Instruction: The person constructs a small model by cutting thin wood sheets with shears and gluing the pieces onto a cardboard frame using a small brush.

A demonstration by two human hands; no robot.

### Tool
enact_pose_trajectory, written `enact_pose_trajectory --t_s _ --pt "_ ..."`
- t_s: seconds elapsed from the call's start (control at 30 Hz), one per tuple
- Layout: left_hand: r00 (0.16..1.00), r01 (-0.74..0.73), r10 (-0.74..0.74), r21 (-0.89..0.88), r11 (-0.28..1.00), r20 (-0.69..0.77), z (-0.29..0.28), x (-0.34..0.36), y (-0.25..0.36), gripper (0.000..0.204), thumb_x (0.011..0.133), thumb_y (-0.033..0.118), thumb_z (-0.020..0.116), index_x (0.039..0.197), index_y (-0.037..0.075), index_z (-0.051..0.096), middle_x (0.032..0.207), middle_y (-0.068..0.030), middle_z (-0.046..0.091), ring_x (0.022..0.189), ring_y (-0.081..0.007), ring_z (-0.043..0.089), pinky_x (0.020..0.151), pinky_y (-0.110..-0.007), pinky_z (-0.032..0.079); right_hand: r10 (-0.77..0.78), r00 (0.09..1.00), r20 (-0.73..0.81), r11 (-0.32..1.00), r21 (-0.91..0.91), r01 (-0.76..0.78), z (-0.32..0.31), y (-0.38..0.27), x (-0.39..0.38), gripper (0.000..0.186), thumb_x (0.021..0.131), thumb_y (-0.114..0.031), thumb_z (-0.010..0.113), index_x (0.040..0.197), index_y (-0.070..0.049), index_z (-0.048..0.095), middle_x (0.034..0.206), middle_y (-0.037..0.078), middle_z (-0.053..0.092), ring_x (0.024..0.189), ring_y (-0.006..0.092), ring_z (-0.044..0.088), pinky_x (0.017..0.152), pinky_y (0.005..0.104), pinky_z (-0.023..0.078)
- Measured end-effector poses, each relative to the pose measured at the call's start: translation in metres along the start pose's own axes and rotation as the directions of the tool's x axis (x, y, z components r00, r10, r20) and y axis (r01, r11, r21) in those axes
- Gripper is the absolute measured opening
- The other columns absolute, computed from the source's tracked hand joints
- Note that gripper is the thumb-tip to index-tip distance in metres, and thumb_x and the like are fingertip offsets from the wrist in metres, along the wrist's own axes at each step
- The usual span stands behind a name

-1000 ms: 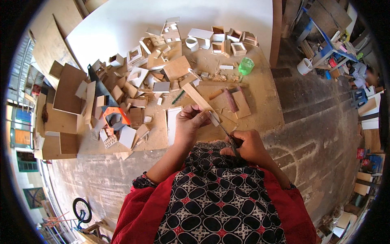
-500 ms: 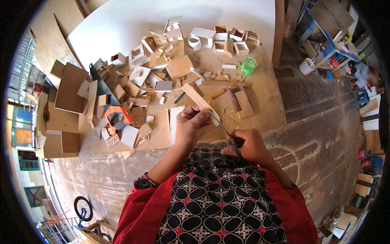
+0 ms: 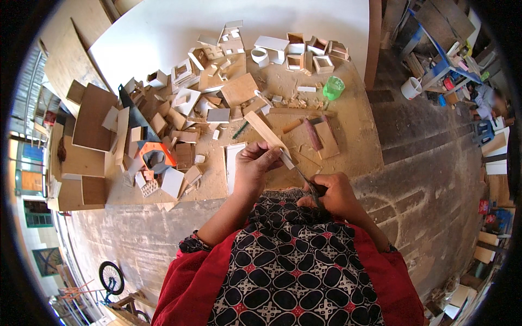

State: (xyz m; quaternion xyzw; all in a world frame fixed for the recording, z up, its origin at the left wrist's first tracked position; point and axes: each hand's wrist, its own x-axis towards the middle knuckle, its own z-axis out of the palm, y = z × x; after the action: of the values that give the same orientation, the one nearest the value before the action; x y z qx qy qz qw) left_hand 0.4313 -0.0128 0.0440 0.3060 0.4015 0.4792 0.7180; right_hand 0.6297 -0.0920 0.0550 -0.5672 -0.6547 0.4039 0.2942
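My left hand (image 3: 255,165) pinches a flat strip of pale wood (image 3: 265,129) between thumb and fingers, above the near edge of the workbench. The strip slants, its far end up and left, its near end toward my right hand (image 3: 333,191). That hand is closed around what looks like a thin-bladed dark knife (image 3: 303,175). Its slim blade reaches up to the strip's near end; the fingers hide part of the handle. Just left of the strip lies a dark green pen-like stick (image 3: 240,130). Under my left hand sits a white panel (image 3: 234,157).
On the workbench (image 3: 359,130) stand several small wooden boxes (image 3: 295,62) at the back. A handsaw with an orange handle (image 3: 157,155) rests among wood offcuts at left. A green plastic cup (image 3: 333,88) and a reddish-brown cylinder (image 3: 313,136) are at right.
The strip and both hands have shifted very slightly. The blade stays against the strip's near end, and both grips are unchanged.
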Motion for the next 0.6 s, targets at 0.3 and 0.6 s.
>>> enact_pose_trajectory --t_s 0.3,0.6 --pt "0.999 -0.034 0.034 0.082 0.996 0.006 -0.0022 0.0028 -0.0021 0.003 0.087 0.007 0.064 0.085 0.004 0.063 0.081 -0.0054 0.067 0.068 -0.0149 0.065 0.065 -0.029 0.055 -0.020 1.000 0.002 1.000 -0.004 0.020 -0.0030 0.0062 -0.0016 0.041 0.065 -0.032 0.086 0.076 0.002 0.064 0.054 0.006 0.054 0.054 0.0063 0.042 0.047 0.0269 0.036" --pt "0.998 -0.060 0.051 0.214 0.975 0.049 0.0001 0.0050 -0.0010 0.009 0.089 0.010 0.063 0.083 0.003 0.063 0.076 -0.0054 0.067 0.065 -0.0120 0.063 0.063 -0.027 0.054 -0.006 0.999 -0.046 1.000 0.011 0.007 -0.0012 0.0073 -0.0025 0.055 0.066 -0.050 0.081 0.065 0.000 0.057 0.052 0.014 0.050 0.046 0.0203 0.047 0.048 0.0348 0.040"
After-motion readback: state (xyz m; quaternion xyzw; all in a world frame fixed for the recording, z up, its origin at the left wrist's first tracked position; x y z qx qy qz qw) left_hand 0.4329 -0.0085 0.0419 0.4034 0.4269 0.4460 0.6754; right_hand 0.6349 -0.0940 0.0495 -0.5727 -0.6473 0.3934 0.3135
